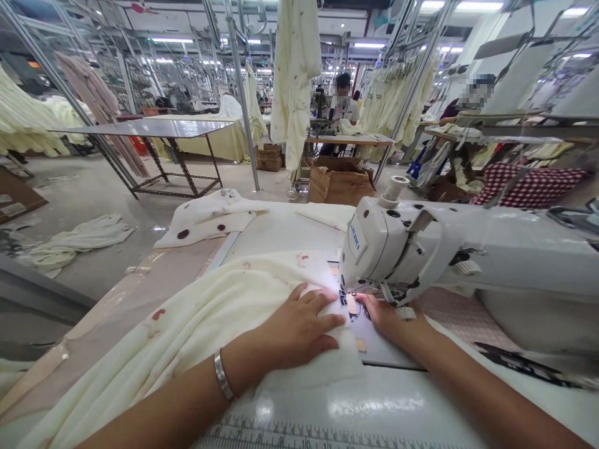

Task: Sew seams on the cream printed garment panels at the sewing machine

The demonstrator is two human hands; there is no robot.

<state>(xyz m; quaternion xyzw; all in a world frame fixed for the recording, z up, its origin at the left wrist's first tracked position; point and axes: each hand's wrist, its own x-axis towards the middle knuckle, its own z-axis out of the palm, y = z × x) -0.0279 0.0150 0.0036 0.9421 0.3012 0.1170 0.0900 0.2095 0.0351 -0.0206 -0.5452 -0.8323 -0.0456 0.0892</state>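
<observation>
The left hand (pixel 299 321) is spread flat, fingers together, and is pressed onto the cream cloth (pixel 196 318), with a metal bangle (pixel 223 375) worn on its wrist, while the right hand (pixel 381 315) is laid with fingers slightly spread just beside the needle area, with nothing pinched by either hand. The cloth is gathered in soft folds on the table (pixel 374 405), from the machine's needle area back across the left side towards the near left corner, and a small tan patch (pixel 360 345) is seen just beyond the left hand's fingertips. The head of a white sewing machine (pixel 374 249) stands directly beyond the hands, its arm running off past the right edge of the picture, and a printed ruler (pixel 281 433) is set along the table's near edge. A spotted cloth (pixel 206 218) is laid over the far edge of the table, and a crumpled pale cloth (pixel 79 240) is lying on the floor off the left edge. Beyond the table, a cardboard box (pixel 339 184) is placed on the floor, a steel table (pixel 150 128) is seen to the left, a cream garment (pixel 292 81) is hung from a rail, and a co-worker (pixel 344 103) is seated at a far machine, with red checked cloth (pixel 533 187) heaped to the right
</observation>
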